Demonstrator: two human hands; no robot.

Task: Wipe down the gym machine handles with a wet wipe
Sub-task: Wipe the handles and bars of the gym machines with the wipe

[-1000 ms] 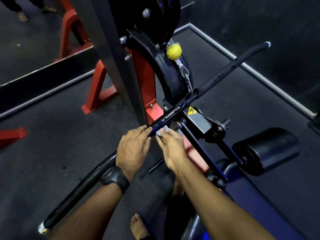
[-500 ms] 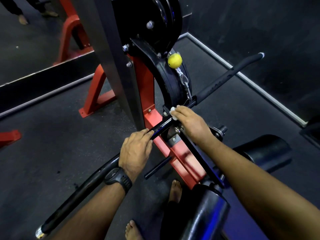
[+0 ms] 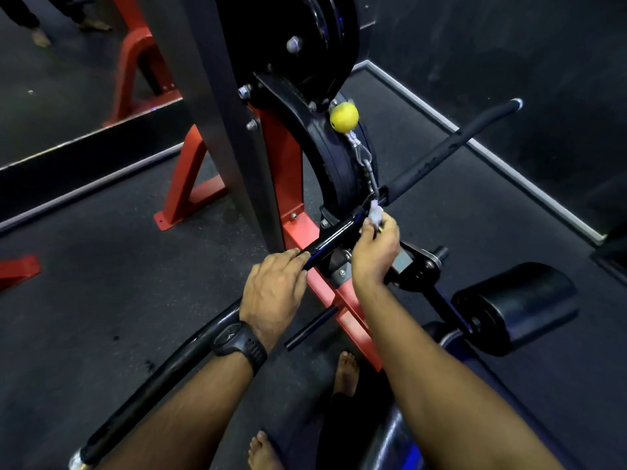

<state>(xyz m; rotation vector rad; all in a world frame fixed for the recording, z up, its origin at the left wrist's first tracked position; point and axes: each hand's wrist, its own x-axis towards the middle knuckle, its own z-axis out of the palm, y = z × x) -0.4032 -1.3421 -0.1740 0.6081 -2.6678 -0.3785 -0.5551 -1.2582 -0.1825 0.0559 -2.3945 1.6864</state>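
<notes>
1. Left hand's (image 3: 274, 286) fingers clench the long black metal handle bar (image 3: 437, 157), frame centre.
2. Right hand's (image 3: 375, 254) fingers pinch a small white wet wipe (image 3: 374, 212) at its middle.
3. The wipe could snag on the silver cable clip (image 3: 368, 167) just above and tear.

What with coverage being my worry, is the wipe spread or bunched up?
Bunched up: the wipe is a small white wad pinched in the right hand's fingertips at the bar.

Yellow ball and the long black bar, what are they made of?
The yellow ball looks like rubber or plastic, with a soft sheen. The black bar seems glossy painted metal, showing blue reflections; its far grip looks matte, maybe rubber.
</notes>
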